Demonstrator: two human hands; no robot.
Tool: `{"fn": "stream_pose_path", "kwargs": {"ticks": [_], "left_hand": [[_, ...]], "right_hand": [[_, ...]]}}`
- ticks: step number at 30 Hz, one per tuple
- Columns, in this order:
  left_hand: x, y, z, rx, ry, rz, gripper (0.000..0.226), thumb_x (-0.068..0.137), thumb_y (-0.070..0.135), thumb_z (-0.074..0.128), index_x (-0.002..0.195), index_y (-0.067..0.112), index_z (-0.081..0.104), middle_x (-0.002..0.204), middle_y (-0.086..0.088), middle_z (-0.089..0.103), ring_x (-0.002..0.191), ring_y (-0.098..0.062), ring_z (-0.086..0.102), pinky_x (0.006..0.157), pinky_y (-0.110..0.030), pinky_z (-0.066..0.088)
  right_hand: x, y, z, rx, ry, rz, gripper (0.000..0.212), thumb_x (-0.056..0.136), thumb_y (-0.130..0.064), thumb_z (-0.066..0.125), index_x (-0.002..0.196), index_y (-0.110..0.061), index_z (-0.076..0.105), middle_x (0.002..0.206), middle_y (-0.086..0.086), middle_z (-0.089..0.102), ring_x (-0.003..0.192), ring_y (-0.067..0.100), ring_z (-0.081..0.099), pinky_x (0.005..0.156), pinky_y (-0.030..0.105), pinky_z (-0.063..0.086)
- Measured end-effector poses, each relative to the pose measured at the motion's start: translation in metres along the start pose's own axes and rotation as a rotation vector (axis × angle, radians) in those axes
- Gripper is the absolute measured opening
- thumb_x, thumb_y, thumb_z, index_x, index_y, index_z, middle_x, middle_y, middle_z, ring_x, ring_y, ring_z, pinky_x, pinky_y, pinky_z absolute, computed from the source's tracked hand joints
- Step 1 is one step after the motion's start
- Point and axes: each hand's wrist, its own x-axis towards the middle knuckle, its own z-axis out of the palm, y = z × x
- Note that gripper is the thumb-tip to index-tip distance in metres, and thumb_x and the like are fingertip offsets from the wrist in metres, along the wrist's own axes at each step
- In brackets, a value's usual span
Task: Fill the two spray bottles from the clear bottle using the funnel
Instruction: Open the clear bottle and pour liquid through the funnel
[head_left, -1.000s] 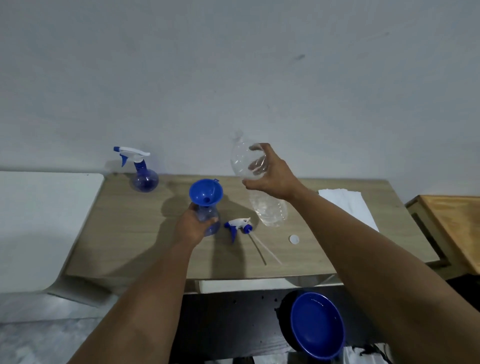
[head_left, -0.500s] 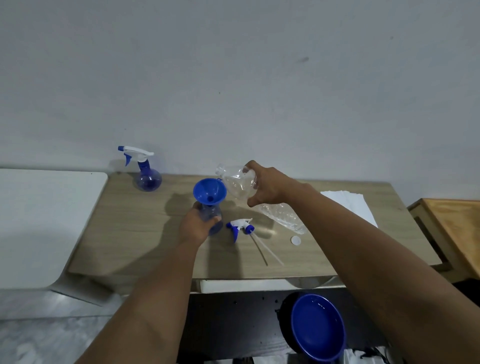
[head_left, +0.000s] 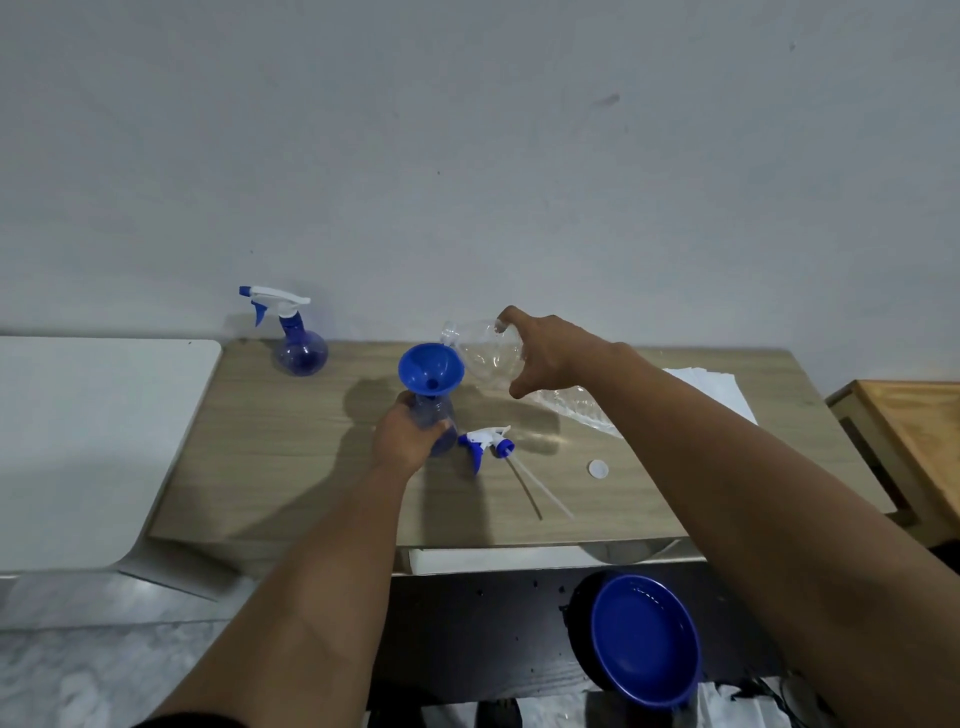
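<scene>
Wooden table (head_left: 291, 467); right hand (head_left: 550, 353) tilts clear bottle (head_left: 485, 351) (crinkled); left hand (head_left: 405, 436) grips spray bottle (head_left: 434, 415).

Bare tabletop (head_left: 291, 467) lay open to the left of my left hand (head_left: 405, 441). To its right the loose sprayer head (head_left: 488, 441) and its tube blocked the way, with the white cap (head_left: 598, 468) beyond. The capped spray bottle (head_left: 296, 338) stood well apart by the wall.
</scene>
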Motion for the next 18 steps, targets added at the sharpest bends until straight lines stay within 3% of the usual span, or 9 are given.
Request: {"fn": "stream_pose_path", "kwargs": {"ticks": [9, 18], "left_hand": [[0.005, -0.003, -0.002, 0.029, -0.029, -0.009, 0.047, 0.079, 0.035, 0.078, 0.121, 0.029, 0.056, 0.105, 0.007, 0.068, 0.095, -0.02, 0.067, 0.088, -0.042, 0.056], [0.004, -0.003, 0.001, 0.03, -0.029, -0.035, 0.048, 0.082, 0.033, 0.077, 0.124, 0.027, 0.055, 0.101, 0.002, 0.069, 0.09, -0.02, 0.068, 0.086, -0.044, 0.057]], "right_hand": [[0.0, -0.001, -0.013, -0.092, -0.024, -0.024, 0.087, 0.071, -0.027, 0.088, 0.139, -0.03, 0.035, 0.077, 0.002, 0.06, 0.08, 0.023, 0.062, 0.067, 0.039, 0.051], [-0.001, -0.002, -0.017, -0.144, -0.035, -0.025, 0.086, 0.072, -0.025, 0.087, 0.141, -0.03, 0.035, 0.078, -0.001, 0.06, 0.077, 0.02, 0.063, 0.063, 0.033, 0.047]]}}
